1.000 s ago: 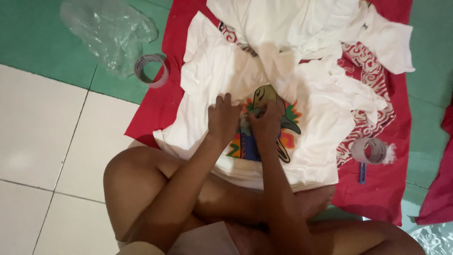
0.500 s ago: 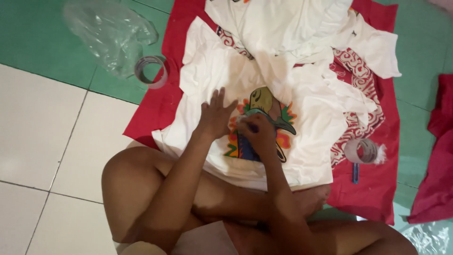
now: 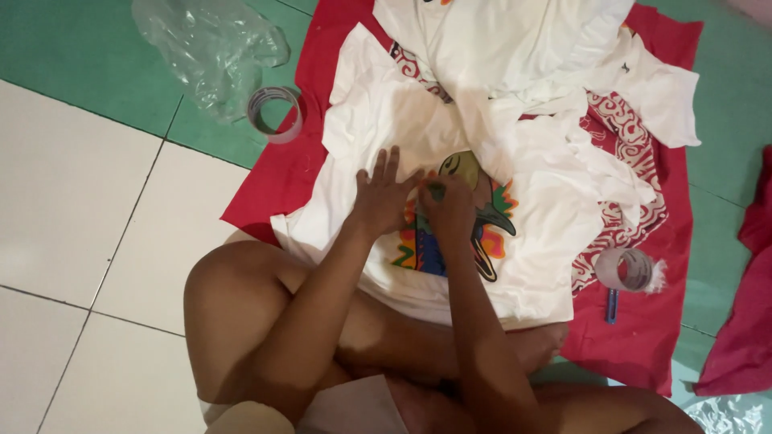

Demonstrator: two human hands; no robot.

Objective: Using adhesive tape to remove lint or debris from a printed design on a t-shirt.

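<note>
White shirt (image 3: 515,201): left hand (image 3: 384,197) fingers spread flat on it, right hand (image 3: 450,207) fingers pinching its print.

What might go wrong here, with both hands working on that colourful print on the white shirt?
1. The left hand presses the white shirt flat while the right hand pinches at the colourful print; if the cloth slips, the print may crease.
2. More white cloth lies loosely heaped just above and might slump onto the print.
3. The tape roll beside the shirt could snag its hem.
</note>
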